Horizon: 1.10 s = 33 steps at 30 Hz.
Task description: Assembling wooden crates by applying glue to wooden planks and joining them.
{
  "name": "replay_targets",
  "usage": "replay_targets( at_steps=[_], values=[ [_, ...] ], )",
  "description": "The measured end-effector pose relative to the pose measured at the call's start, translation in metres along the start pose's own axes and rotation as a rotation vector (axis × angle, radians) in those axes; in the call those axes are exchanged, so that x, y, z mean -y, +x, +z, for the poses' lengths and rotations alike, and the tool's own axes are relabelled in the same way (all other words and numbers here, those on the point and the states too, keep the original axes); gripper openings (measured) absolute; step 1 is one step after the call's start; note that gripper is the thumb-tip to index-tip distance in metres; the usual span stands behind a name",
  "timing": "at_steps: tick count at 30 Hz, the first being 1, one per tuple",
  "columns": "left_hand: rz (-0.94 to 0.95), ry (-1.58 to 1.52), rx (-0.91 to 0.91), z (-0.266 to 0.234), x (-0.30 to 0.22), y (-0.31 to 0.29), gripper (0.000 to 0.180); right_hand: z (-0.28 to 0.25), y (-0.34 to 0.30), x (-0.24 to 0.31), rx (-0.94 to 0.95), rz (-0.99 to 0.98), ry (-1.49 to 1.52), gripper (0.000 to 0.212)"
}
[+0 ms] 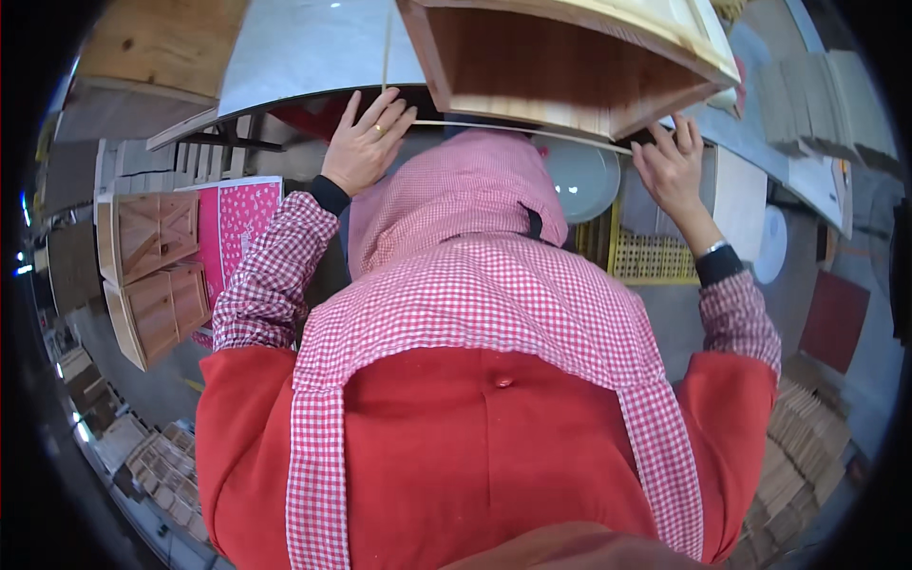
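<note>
In front of my body, a pale wooden box (532, 66) with an open side towards me overhangs the near table edge. A thin pale strip (522, 130) runs below the box between my two hands; its material is too fine to tell. My left hand (369, 142), wearing a ring, has its fingers stretched out over the table edge at the strip's left end. Beside those fingers another thin strip (387, 52) lies on the table. My right hand (673, 166) is at the box's lower right corner, fingers apart, thumb by the strip's right end.
The pale table top (313, 47) bears a wooden box (157, 47) at far left. Wooden crates (157, 313) stand at left beside a pink patterned sheet (242, 223). Below the table are a round translucent tub (579, 180) and a yellow basket (655, 256). Stacked boards (807, 95) are at right.
</note>
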State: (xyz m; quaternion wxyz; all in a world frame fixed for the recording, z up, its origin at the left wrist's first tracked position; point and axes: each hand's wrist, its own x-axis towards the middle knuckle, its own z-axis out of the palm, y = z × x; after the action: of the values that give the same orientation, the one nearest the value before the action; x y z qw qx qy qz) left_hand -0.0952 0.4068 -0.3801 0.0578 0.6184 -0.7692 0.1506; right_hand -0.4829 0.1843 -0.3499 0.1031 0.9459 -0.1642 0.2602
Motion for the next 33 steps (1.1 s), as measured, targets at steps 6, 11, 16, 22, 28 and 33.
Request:
replay_targets(
  at_steps=[6, 11, 16, 22, 28, 33],
  values=[
    [-0.016, 0.100, -0.017, 0.010, 0.008, 0.012, 0.053, 0.013, -0.005, -0.006, 0.046, 0.051, -0.066, 0.008],
    [0.147, -0.265, -0.029, -0.030, 0.010, 0.022, 0.049, -0.034, 0.015, 0.013, -0.074, 0.016, 0.112, 0.019],
    [-0.493, -0.693, -0.347, -0.062, 0.055, 0.060, 0.034, -0.085, 0.063, -0.019, -0.270, 0.416, 0.446, 0.030],
    [-0.972, -1.510, -0.026, -0.080, 0.131, 0.238, 0.053, -0.026, 0.203, -0.115, -0.038, 0.740, 0.749, 0.042],
    [0.299, -0.495, -0.613, 0.044, 0.134, 0.297, 0.019, 0.020, 0.224, -0.149, 0.277, 0.175, 0.114, 0.028],
    [-0.873, 0.046, -0.923, 0.057, 0.081, 0.353, 0.027, -0.008, 0.234, -0.173, 0.322, 0.572, 0.692, 0.046]
  ],
)
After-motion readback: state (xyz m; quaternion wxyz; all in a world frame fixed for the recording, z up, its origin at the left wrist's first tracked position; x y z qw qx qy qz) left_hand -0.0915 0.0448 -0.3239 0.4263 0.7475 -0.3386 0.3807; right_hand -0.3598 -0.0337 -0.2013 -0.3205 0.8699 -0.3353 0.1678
